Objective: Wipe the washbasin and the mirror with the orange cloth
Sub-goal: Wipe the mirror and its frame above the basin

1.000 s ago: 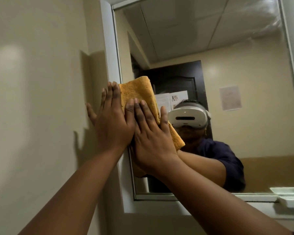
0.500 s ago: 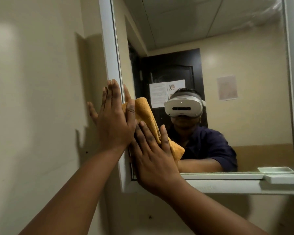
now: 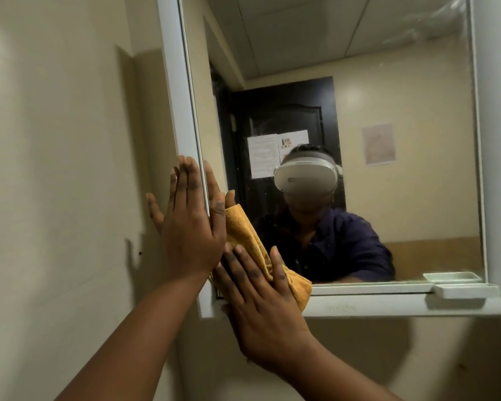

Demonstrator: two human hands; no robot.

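Observation:
The orange cloth (image 3: 245,235) lies bunched against the lower left corner of the mirror (image 3: 359,68), which has a pale frame. My right hand (image 3: 261,302) presses flat on the cloth with straight fingers, low at the frame's bottom edge. My left hand (image 3: 191,224) lies flat with straight fingers over the mirror's left frame, its edge touching the cloth's upper part. The washbasin is out of view.
A narrow pale shelf (image 3: 402,306) runs under the mirror, with a small white dish (image 3: 466,290) at its right end. A beige wall (image 3: 55,169) stands to the left. The mirror reflects a person in a dark shirt and a dark door.
The cloth and my right hand have slid down the mirror's left side to its bottom corner. My left hand stayed at the frame, a little lower against the mirror.

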